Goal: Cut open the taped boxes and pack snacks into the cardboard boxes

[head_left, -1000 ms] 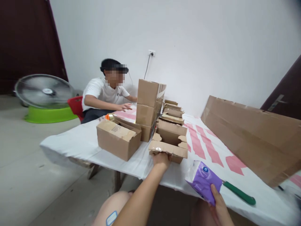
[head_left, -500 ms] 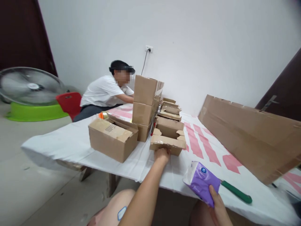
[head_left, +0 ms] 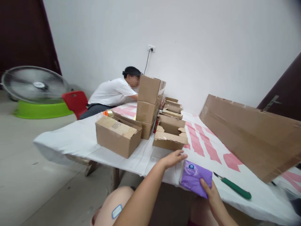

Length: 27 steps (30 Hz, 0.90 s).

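Note:
My right hand (head_left: 209,191) grips a purple tissue pack (head_left: 195,179), which lies low over the white tablecloth (head_left: 77,141) near the front edge. My left hand (head_left: 174,158) hovers open with fingers stretched out, just left of the pack and a little in front of a small open cardboard box (head_left: 170,139). It holds nothing. A green-handled knife (head_left: 234,187) lies on the cloth right of the pack.
Several small cardboard boxes stand mid-table, some stacked (head_left: 149,103), one closed box (head_left: 117,135) at the left. A big flat carton (head_left: 254,131) leans at the right. A person in a white shirt (head_left: 113,92) bends over the far side. A fan (head_left: 35,84) and red chair (head_left: 75,102) stand left.
My left hand let go of the open box's front flap and drew back toward the pack. My right hand lowered the purple pack toward the table. The other person leaned further forward.

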{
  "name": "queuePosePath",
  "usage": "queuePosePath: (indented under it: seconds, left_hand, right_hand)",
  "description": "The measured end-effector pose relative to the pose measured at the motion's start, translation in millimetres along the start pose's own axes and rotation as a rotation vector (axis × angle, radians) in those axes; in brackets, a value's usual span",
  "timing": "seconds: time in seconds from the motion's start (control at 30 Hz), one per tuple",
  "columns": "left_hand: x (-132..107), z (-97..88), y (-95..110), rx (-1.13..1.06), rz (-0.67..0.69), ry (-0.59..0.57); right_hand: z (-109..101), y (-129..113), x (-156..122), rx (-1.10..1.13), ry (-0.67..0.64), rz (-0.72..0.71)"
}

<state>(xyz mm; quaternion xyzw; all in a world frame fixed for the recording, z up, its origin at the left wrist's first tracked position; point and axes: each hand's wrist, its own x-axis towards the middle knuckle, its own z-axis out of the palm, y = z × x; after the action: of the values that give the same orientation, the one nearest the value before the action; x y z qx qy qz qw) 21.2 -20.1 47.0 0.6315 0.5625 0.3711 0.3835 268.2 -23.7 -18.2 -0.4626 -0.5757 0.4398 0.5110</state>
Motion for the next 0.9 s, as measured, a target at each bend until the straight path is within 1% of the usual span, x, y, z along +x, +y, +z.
queuePosePath:
  seconds: [0.07,0.1,0.13,0.2,0.27,0.37,0.47,0.53,0.57,0.63,0.73,0.83,0.9]
  left_hand:
    - [-9.7,4.5,4.5,-0.011,0.04,-0.079]
    - [-13.4,4.8,4.8,0.008,0.054,-0.081]
    - [-16.3,3.6,3.9,0.038,0.065,-0.056]
    - [-20.0,-3.8,-0.9,0.107,0.075,0.041]
    - [-22.3,-16.5,-8.0,0.161,0.071,0.149]
    - [-25.8,-39.1,-19.4,0.224,0.039,0.343]
    - [-29.7,-55.2,-29.1,0.292,-0.034,0.58]
    - [-31.5,-58.7,-33.1,0.331,-0.086,0.679]
    - [-32.0,-58.4,-34.0,0.35,-0.108,0.703]
    - [-32.9,-55.4,-33.1,0.39,-0.146,0.713]
    - [-36.3,-50.8,-24.5,0.455,-0.221,0.694]
    - [-46.7,-52.8,-7.0,0.506,-0.328,0.661]
    - [-58.4,-59.0,8.6,0.528,-0.378,0.629]
  right_hand:
    - [11.2,-12.3,2.5,-0.031,-0.04,0.027]
    - [17.0,-17.3,5.1,-0.042,-0.072,0.034]
    - [22.8,-20.9,8.7,-0.053,-0.112,0.037]
    - [35.0,-22.9,18.4,-0.08,-0.191,0.032]
    - [48.2,-18.0,29.8,-0.113,-0.243,0.002]
    - [67.7,-3.1,41.5,-0.2,-0.212,-0.075]
    - [80.4,10.7,39.5,-0.328,-0.18,-0.176]
    - [83.1,15.1,33.1,-0.444,-0.216,-0.287]
    - [83.0,15.5,29.8,-0.503,-0.238,-0.335]
    - [81.7,13.6,25.0,-0.606,-0.272,-0.407]
    - [79.8,8.3,22.4,-0.657,-0.311,-0.454]
    - [79.6,5.5,22.2,-0.675,-0.347,-0.492]
    - [79.7,5.6,22.0,-0.675,-0.349,-0.497]
